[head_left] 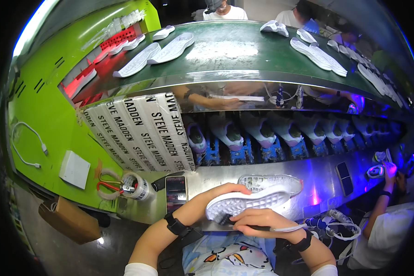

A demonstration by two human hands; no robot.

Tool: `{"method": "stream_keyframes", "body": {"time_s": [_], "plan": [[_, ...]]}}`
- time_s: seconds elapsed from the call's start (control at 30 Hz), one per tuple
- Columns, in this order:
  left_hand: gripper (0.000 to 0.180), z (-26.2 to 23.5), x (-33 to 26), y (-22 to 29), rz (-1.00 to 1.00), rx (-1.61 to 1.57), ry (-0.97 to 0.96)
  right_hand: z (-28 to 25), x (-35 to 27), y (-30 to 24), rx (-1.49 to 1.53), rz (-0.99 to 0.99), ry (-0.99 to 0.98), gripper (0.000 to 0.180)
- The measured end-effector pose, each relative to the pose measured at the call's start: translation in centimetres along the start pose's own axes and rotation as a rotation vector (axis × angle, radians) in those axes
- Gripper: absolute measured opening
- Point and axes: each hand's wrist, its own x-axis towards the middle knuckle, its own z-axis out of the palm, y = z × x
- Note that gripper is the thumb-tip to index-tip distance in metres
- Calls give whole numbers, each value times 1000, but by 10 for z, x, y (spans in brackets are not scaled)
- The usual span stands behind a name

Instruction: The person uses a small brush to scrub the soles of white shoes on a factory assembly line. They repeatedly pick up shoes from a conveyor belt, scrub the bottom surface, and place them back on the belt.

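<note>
My left hand (225, 189) grips a white shoe sole (248, 202) from behind, tread side facing me, just above the metal ledge (216, 177). My right hand (257, 220) is closed on a thin dark-handled brush (244, 225), its tip touching the sole's lower left edge. A second white sole (273, 182) lies on the ledge right behind the held one. Both wrists wear black straps.
A phone (176, 192), a tape roll (135, 185) and red-handled scissors (108, 186) lie at the left of the ledge. Shoes on blue holders (262, 138) fill the lower track. White soles (172, 48) ride the green belt above. A co-worker's arm (382, 202) reaches in at right.
</note>
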Motion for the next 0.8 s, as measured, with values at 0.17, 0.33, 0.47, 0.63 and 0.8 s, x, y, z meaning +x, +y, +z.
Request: {"method": "stream_keyframes", "body": {"time_s": [0.17,0.33,0.47,0.63,0.8], "plan": [[41,-7,26,12,-408,-77,-30,-24,-31,18,105,349,-70,16],[41,-2,26,3,-255,254,65,-24,-38,31,-36,209,64,14],[42,6,6,-11,-148,-272,154,-44,-49,27,29,310,667,14],[61,21,28,-49,74,-1038,-220,8,-22,4,-434,-73,686,9],[68,47,25,43,285,-757,-381,-1,-48,-44,56,-210,639,12]]}}
